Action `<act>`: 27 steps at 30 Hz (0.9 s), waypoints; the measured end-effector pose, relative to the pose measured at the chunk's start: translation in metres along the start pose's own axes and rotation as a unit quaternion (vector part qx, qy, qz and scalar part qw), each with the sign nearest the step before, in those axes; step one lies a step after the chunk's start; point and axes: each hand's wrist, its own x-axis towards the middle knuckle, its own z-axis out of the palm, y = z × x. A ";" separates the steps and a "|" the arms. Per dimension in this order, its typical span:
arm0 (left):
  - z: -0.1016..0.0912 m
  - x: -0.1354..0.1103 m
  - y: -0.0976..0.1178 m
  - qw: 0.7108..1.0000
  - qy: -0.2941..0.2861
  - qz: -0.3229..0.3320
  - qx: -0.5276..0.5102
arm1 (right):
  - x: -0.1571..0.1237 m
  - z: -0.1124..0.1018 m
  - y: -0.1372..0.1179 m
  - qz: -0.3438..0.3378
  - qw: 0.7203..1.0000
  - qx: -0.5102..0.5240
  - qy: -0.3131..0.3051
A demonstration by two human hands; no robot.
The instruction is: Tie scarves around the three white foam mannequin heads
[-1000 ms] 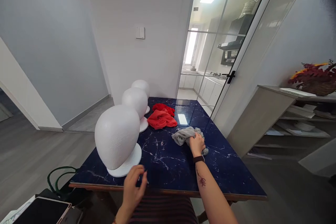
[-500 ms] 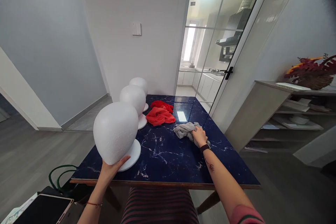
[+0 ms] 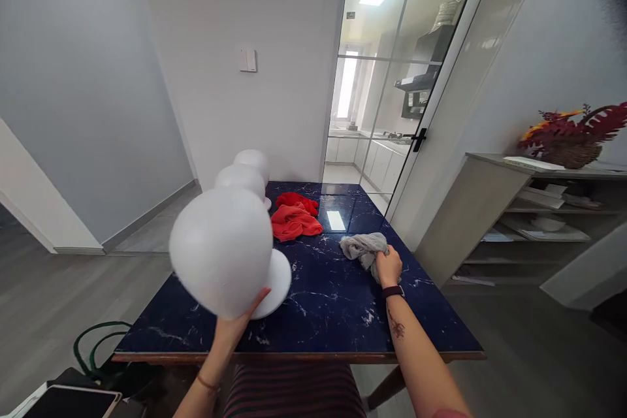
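My left hand (image 3: 238,321) grips the underside of the nearest white foam head form (image 3: 223,249) and holds it tilted, its round base (image 3: 277,279) swung to the right and lifted off the dark blue marble table (image 3: 323,313). My right hand (image 3: 388,266) is closed on a crumpled grey cloth (image 3: 361,247) lying on the table's right side. Two more white foam heads (image 3: 242,176) stand in a row behind the lifted one. A pile of red cloth (image 3: 292,218) lies at the far middle of the table.
A glass sliding door (image 3: 392,91) stands behind the table, opening onto a kitchen. A low shelf unit (image 3: 529,209) with a basket of red leaves (image 3: 573,137) is at the right. A green-handled bag (image 3: 98,353) and a tablet (image 3: 73,401) sit on the floor at the left.
My left hand reached the nearest foam head, took it from below and tipped it up off the table. My right hand stayed on the grey cloth, dragging it slightly right.
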 end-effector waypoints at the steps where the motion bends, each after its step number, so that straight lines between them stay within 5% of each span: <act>1: 0.017 -0.002 0.003 1.000 -0.014 0.002 -0.002 | 0.003 -0.002 0.004 0.015 1.000 0.003 0.015; 6: 0.105 0.000 0.012 0.993 -0.012 0.110 0.028 | 0.008 -0.013 0.018 0.058 0.994 0.013 0.087; 10: 0.149 0.004 0.011 0.980 0.031 0.141 0.140 | 0.006 -0.014 0.020 0.051 0.993 0.019 0.104; 27: 0.165 -0.001 0.001 0.949 0.007 0.204 0.241 | 0.002 -0.010 0.013 0.021 0.997 0.005 0.078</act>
